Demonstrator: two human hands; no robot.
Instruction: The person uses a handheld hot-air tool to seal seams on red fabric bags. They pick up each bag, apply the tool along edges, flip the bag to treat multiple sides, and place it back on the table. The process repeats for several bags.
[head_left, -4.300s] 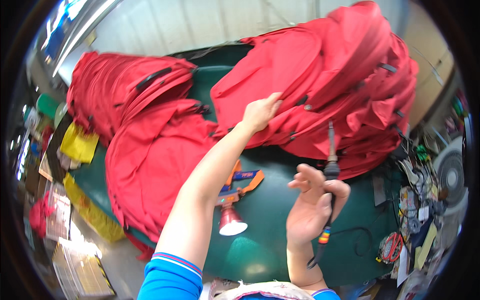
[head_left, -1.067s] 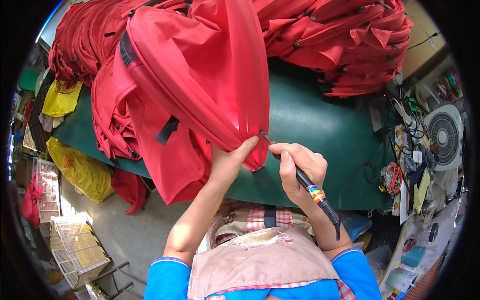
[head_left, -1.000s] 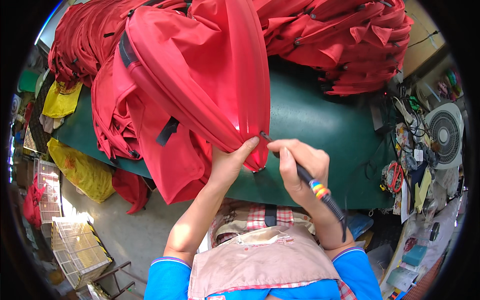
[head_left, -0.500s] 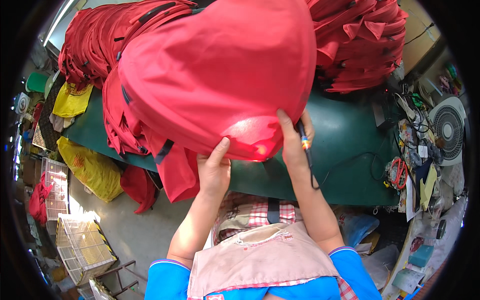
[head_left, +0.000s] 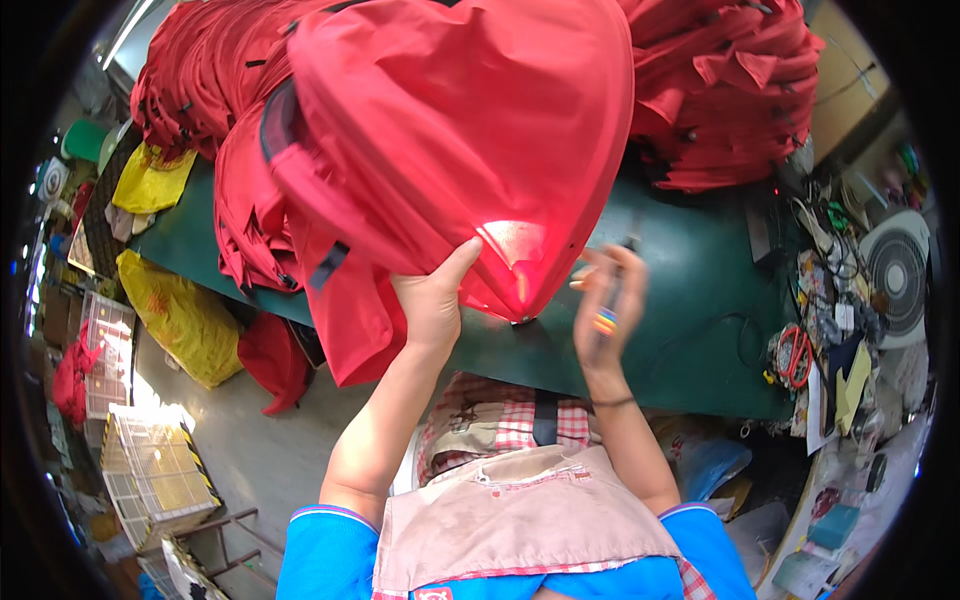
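You had two hands at work and one red bag [head_left: 470,150] between you and the table. The bag was raised in front of you over the near side of one green table [head_left: 690,330], its pointed lower corner in the gap between your hands; whether that corner touched the table could not be told. One bright patch of light lay on the cloth just above the corner.

Your left hand [head_left: 432,310] was clamped on the bag's lower left edge, the thumb on the near face and the other fingers mostly hidden behind the cloth. Your right hand [head_left: 625,290] was just right of the bag, apart from it and blurred; its fingers were bent around one black pen-shaped tool [head_left: 605,322] with a rainbow band, its tip pointing up and away from you.

Two heaps of red bags lay beyond: a left heap [head_left: 210,80] and a right heap [head_left: 735,100], folded too tightly to count. One short black strap [head_left: 330,263] showed on the red cloth left of your left hand.

To the left were two yellow sheets, a smaller one [head_left: 155,180] and a larger one [head_left: 180,320], and one green bucket [head_left: 82,140]. To the right stood one fan [head_left: 897,270]. You wore one apron [head_left: 520,515] and two blue sleeves [head_left: 330,550].
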